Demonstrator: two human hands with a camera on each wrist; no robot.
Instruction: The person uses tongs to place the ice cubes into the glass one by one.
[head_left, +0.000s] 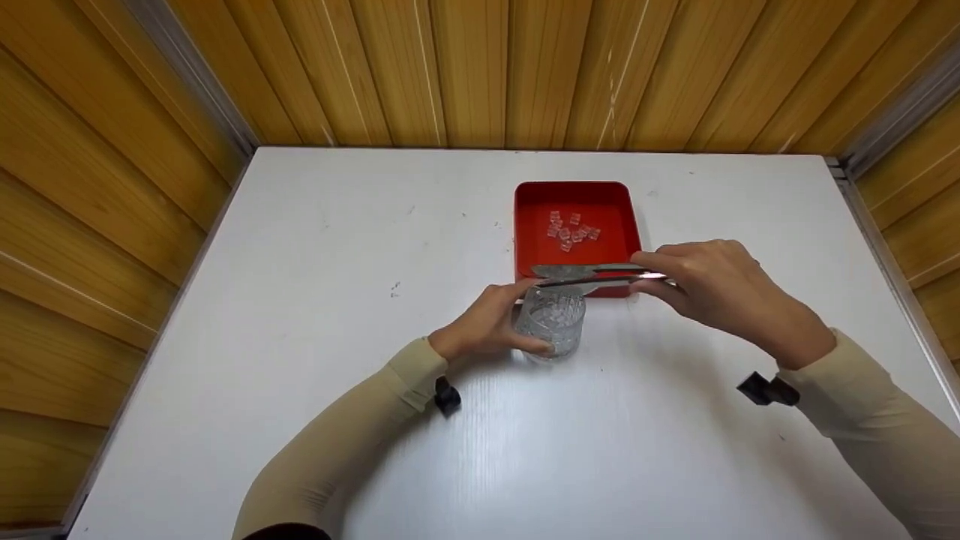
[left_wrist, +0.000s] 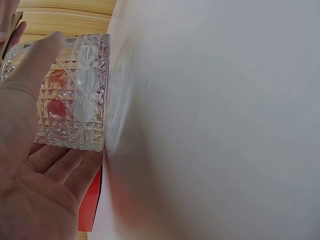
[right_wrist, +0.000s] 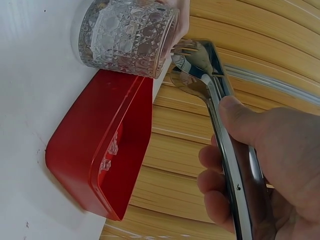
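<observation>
A clear cut-glass tumbler [head_left: 556, 324] stands upright on the white table. My left hand [head_left: 491, 319] holds it from the left side, the thumb [left_wrist: 42, 57] across the near side and the fingers round the far side. Clear pieces show inside through the patterned wall. My right hand [head_left: 712, 289] grips metal serving tongs [right_wrist: 227, 145] by the handle, thumb on one arm and fingers on the other. One tong end is pronged and the other spoon-shaped; both are just over the glass rim, slightly apart. No cube shows between them.
Behind the glass sits a square red tray [head_left: 577, 193] with several small clear cubes [head_left: 566, 235] on its floor. The tongs pass over its front edge. Wood-panelled walls [head_left: 472, 75] border the white table [head_left: 360, 225] at the back and sides.
</observation>
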